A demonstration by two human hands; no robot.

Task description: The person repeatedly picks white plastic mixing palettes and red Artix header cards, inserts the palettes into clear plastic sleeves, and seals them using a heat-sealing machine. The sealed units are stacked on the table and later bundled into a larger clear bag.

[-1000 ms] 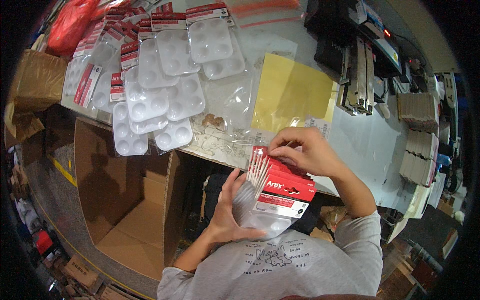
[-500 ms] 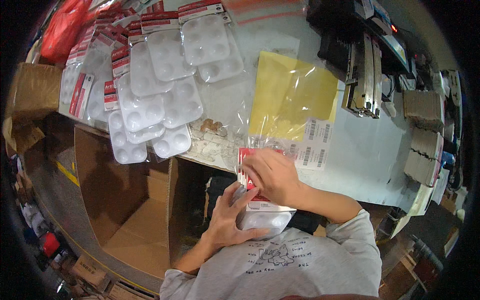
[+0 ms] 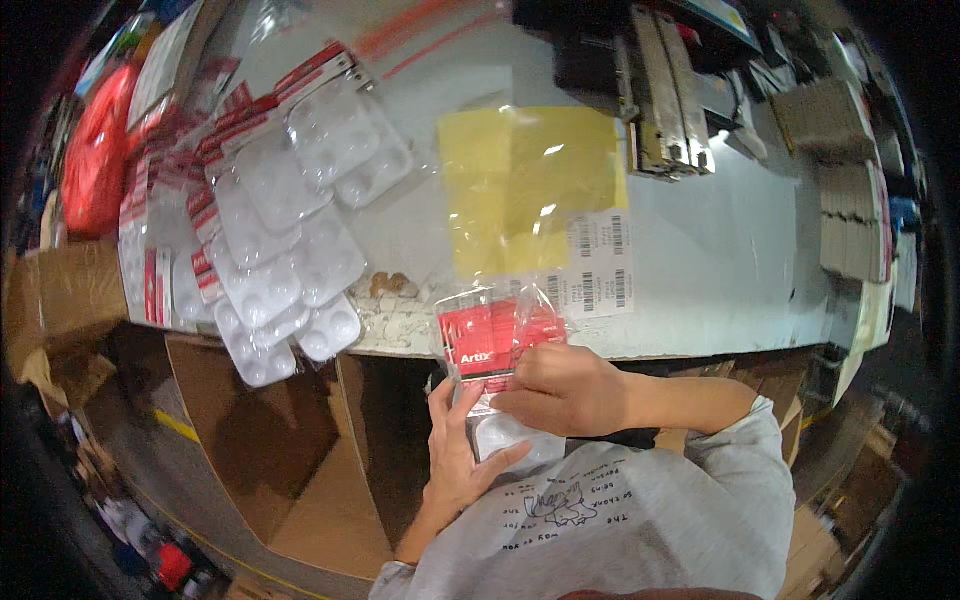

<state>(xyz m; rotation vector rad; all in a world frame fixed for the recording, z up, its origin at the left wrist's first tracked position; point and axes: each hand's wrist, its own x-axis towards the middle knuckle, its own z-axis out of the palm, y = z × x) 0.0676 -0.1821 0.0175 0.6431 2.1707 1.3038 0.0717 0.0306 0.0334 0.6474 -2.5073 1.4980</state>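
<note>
A white plastic paint palette (image 3: pixel 515 440) in a clear bag with a red header card (image 3: pixel 483 345) lies at the table's front edge, against my body. My left hand (image 3: pixel 462 460) grips its left side, thumb across the palette wells and fingers at the card. Over the right part of the card, my right hand (image 3: pixel 575 392) is curled closed; whatever its fingertips hold is hidden. Beyond the card, the clear bag's loose end reaches over a yellow sheet (image 3: pixel 520 190). White barcode label sheets (image 3: pixel 598 265) lie beside that yellow sheet.
Several bagged white palettes (image 3: pixel 290 210) with red cards pile up at the left, some overhanging the edge. Below them stands an open cardboard box (image 3: pixel 270 450). A metal-barred device (image 3: pixel 668 110) stands at the back right, near stacked cards (image 3: pixel 850 220). A red bag (image 3: pixel 100 150) sits far left.
My right hand has moved down and right over the card, uncovering more of its red upper part. My left hand keeps its grip on the palette. The whole view has shifted and turned.
</note>
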